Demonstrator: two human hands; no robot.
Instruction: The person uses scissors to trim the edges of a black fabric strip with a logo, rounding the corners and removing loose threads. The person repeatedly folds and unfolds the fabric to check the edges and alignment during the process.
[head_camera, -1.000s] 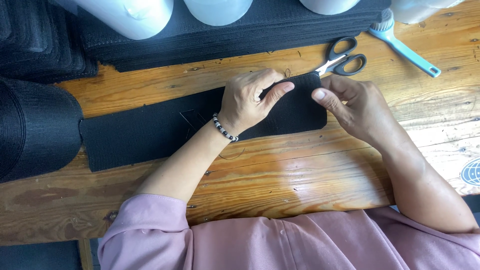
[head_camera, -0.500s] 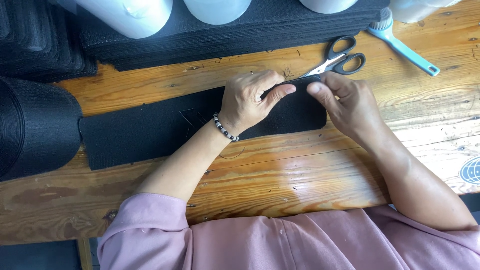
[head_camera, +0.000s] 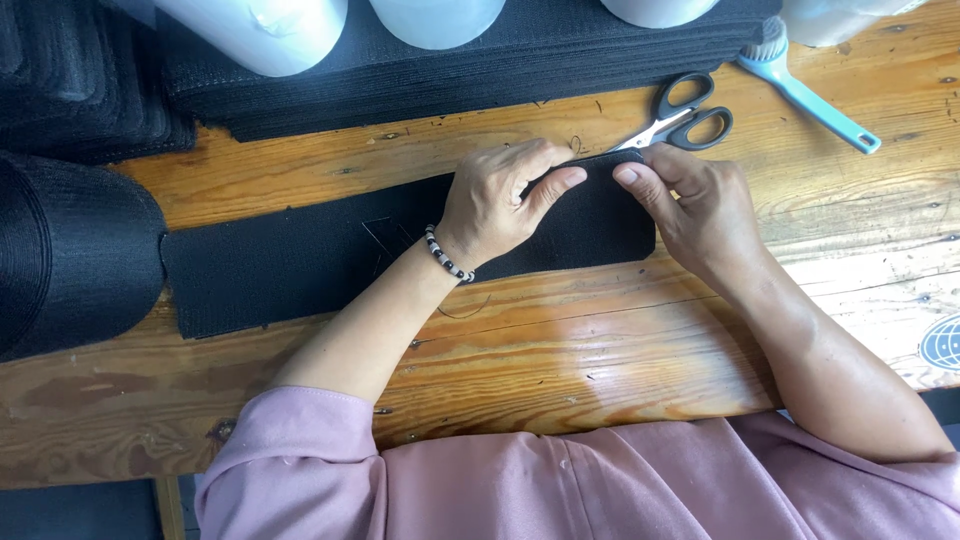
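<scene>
fingers (head_camera: 560, 185) of left hand (head_camera: 495, 200) pressed flat on black webbing strip (head_camera: 300, 265), thumb pinching its upper edge; right hand (head_camera: 700, 205) fingertips gripping the same edge at centre right of frame. compared with a second ago: right hand slid a little leftward, closer to the left, so the pinched section looks shorter and the fold tighter. strip lying across wooden table (head_camera: 600, 360) from centre left to centre right.

counted: one strip, one pair of scissors (head_camera: 675, 115) upper right, one blue brush (head_camera: 810, 90), three white rolls (head_camera: 435, 15) along top, one black webbing roll (head_camera: 70, 250) at left.
</scene>
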